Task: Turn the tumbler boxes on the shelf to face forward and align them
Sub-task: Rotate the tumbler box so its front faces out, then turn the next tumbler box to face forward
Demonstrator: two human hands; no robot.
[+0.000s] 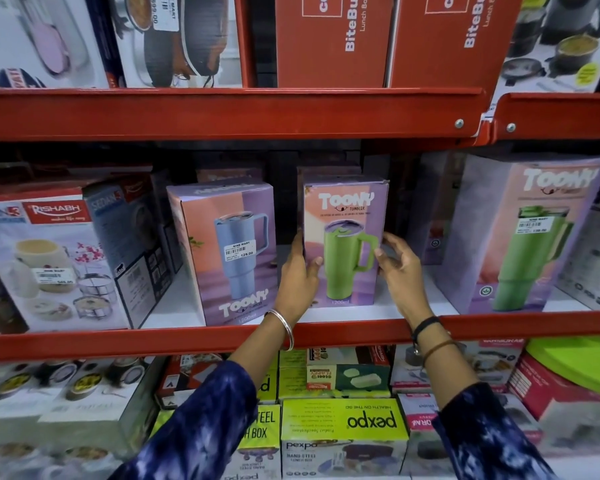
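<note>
Three Toony tumbler boxes stand on the middle shelf (pixel 326 330). The centre box (pixel 347 216), showing a green tumbler, faces forward and upright. My left hand (pixel 300 275) grips its left edge and my right hand (pixel 397 268) presses its right side. To its left a box with a blue tumbler (pixel 227 251) is angled and carries a price sticker. At the right a larger-looking green tumbler box (pixel 530 233) stands turned slightly. More Toony boxes sit behind in the dark.
Rishabh and Sedan boxes (pixel 54 261) fill the shelf's left end. Red BiteBuddy lunch boxes (pixel 333 39) stand on the shelf above. Pexpo lunch boxes (pixel 343 431) are stacked below. The red shelf beam (pixel 222 114) hangs overhead.
</note>
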